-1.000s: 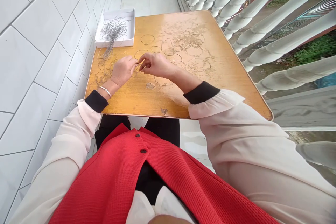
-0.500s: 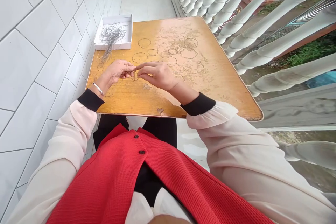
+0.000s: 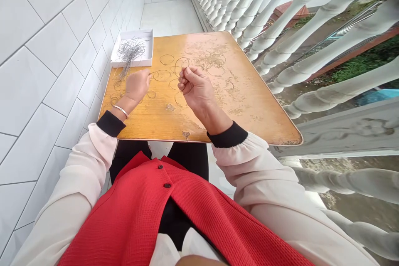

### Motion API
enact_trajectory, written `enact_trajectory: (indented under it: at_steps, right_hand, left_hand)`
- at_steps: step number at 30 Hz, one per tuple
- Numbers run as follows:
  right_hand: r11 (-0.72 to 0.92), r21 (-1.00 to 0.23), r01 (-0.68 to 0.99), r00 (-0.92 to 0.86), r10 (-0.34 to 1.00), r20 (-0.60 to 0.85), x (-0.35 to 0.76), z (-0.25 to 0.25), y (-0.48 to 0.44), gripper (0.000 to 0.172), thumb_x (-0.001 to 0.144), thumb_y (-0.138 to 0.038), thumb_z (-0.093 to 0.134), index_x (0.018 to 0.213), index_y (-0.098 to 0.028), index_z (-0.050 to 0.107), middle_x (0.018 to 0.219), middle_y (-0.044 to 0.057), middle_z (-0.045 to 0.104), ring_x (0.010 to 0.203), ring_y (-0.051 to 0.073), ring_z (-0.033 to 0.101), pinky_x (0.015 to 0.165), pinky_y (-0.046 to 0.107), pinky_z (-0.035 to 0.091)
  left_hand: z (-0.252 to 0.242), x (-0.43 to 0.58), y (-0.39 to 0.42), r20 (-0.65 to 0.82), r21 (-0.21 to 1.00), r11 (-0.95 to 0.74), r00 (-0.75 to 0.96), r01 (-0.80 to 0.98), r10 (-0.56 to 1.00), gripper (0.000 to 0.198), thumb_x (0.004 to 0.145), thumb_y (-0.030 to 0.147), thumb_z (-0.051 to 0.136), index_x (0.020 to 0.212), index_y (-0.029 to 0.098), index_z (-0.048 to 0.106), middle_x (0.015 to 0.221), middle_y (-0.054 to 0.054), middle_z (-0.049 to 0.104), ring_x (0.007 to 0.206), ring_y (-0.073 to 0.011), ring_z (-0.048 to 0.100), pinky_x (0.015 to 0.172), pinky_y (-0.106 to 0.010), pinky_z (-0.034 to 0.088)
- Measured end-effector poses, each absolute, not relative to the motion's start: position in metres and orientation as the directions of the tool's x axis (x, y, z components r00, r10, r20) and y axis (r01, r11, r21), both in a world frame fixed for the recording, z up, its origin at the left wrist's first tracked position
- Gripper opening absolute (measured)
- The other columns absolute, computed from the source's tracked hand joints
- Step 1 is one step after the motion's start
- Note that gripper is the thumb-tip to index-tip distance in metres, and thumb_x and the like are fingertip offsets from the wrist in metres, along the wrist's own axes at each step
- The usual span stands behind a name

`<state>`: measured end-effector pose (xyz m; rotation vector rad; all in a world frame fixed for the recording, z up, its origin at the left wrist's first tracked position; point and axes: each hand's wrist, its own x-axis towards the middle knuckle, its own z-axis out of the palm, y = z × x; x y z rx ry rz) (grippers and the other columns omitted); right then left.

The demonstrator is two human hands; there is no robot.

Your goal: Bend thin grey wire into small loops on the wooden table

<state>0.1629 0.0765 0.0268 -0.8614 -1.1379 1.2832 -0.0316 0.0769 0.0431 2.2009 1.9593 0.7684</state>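
Note:
My left hand (image 3: 137,86) is above the left part of the table, its fingers curled closed and slightly blurred. What its fingertips pinch, if anything, is hidden. My right hand (image 3: 197,86) is turned palm up over the middle of the table, with thumb and fingers pinched on a thin dark wire that is hard to trace. Behind its fingertips a thin wire ring (image 3: 167,59) and other rings lie flat on the table. Smaller wire rings (image 3: 116,98) lie to the left of my left hand.
On the wooden table (image 3: 249,120) a white open box (image 3: 149,52) stands at the far left corner. A tangled bundle of thin wires (image 3: 130,52) hangs over its near edge. A tiled wall (image 3: 59,50) rises on the left; a white balustrade (image 3: 289,41) runs along the right.
My hands, which met fingertip to fingertip, have drawn apart. The right one has turned palm up, and the left has rolled to show its back. The view has shifted slightly.

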Motion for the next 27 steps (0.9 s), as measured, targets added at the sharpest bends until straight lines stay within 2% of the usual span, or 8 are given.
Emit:
enact_trajectory:
  at_steps: [3,5,7,11,14,17,21,27]
  right_hand:
    - [-0.006,-0.863,-0.506,-0.103,0.993,0.054,0.172,0.022,0.083,0.020,0.081,-0.036,0.083,0.083,-0.025,0.067,0.074,-0.007,0.063,0.062,0.003,0.059,0.059,0.013,0.053]
    - [-0.085,-0.815,-0.573,-0.121,0.993,-0.019,0.177,0.020,0.082,0.017,0.081,-0.029,0.083,0.081,-0.023,0.067,0.071,-0.008,0.062,0.058,0.001,0.057,0.057,0.010,0.051]
    - [-0.132,-0.796,-0.590,-0.126,0.990,-0.070,0.179,0.019,0.078,0.015,0.083,-0.024,0.080,0.079,-0.022,0.066,0.069,-0.009,0.061,0.056,0.000,0.056,0.056,0.008,0.050]
    - [-0.113,-0.818,-0.563,-0.104,0.992,-0.065,0.178,0.018,0.065,0.013,0.085,-0.022,0.078,0.079,-0.021,0.067,0.070,-0.008,0.063,0.058,0.001,0.058,0.058,0.009,0.051]
    - [-0.062,-0.843,-0.534,-0.084,0.996,-0.021,0.171,0.015,0.054,0.012,0.083,-0.023,0.080,0.079,-0.021,0.069,0.071,-0.007,0.065,0.059,0.001,0.058,0.058,0.011,0.051]
    - [-0.013,-0.883,-0.469,-0.099,0.994,0.038,0.165,0.009,0.043,0.015,0.079,-0.029,0.083,0.077,-0.021,0.070,0.073,-0.005,0.067,0.060,0.003,0.058,0.058,0.014,0.051]
    - [0.098,-0.920,-0.378,-0.079,0.987,0.138,0.165,0.003,0.030,0.023,0.071,-0.037,0.087,0.074,-0.021,0.071,0.070,-0.003,0.068,0.056,0.005,0.054,0.053,0.018,0.046]
    - [0.027,-0.964,-0.265,-0.188,0.979,0.079,0.179,0.000,0.020,0.032,0.059,-0.041,0.092,0.079,-0.021,0.077,0.069,-0.001,0.070,0.054,0.006,0.051,0.053,0.021,0.045]
  left_hand:
    - [0.029,-0.046,0.084,0.244,0.059,-0.169,0.150,0.984,0.958,0.037,0.097,0.005,0.036,0.110,0.012,0.069,0.113,-0.018,0.072,0.101,-0.0287,0.067,0.084,-0.042,0.049]
    - [0.017,-0.055,0.082,0.164,-0.016,-0.258,0.257,0.966,0.952,0.046,0.089,-0.006,0.034,0.120,0.007,0.066,0.120,-0.019,0.071,0.110,-0.0283,0.067,0.092,-0.042,0.052]
    - [0.009,-0.062,0.077,0.148,0.000,-0.347,0.343,0.938,0.928,0.055,0.083,-0.010,0.037,0.130,0.006,0.062,0.132,-0.018,0.067,0.121,-0.0272,0.064,0.102,-0.041,0.052]
    - [0.014,-0.063,0.060,0.261,0.181,-0.369,0.317,0.912,0.912,0.059,0.086,-0.005,0.044,0.140,0.015,0.058,0.147,-0.012,0.060,0.125,-0.0259,0.064,0.105,-0.042,0.053]
    - [0.029,-0.041,0.047,0.357,0.583,-0.349,0.154,0.734,0.921,0.036,0.100,0.018,0.051,0.134,0.015,0.062,0.125,-0.012,0.072,0.111,-0.0210,0.071,0.093,-0.034,0.057]
    - [0.038,-0.007,0.036,0.235,0.878,-0.289,0.181,0.382,0.955,0.025,0.099,0.028,0.058,0.118,0.017,0.068,0.110,-0.007,0.076,0.096,-0.0143,0.073,0.075,-0.023,0.056]
    - [0.037,0.018,0.027,0.176,0.967,-0.196,0.127,0.164,0.976,0.016,0.096,0.027,0.064,0.085,0.016,0.069,0.080,-0.001,0.074,0.075,-0.0075,0.067,0.063,-0.017,0.049]
    - [0.035,0.009,0.026,0.097,0.992,-0.097,0.013,0.075,0.995,0.018,0.094,0.028,0.069,0.080,0.016,0.068,0.068,0.002,0.069,0.059,-0.0050,0.061,0.055,-0.016,0.046]
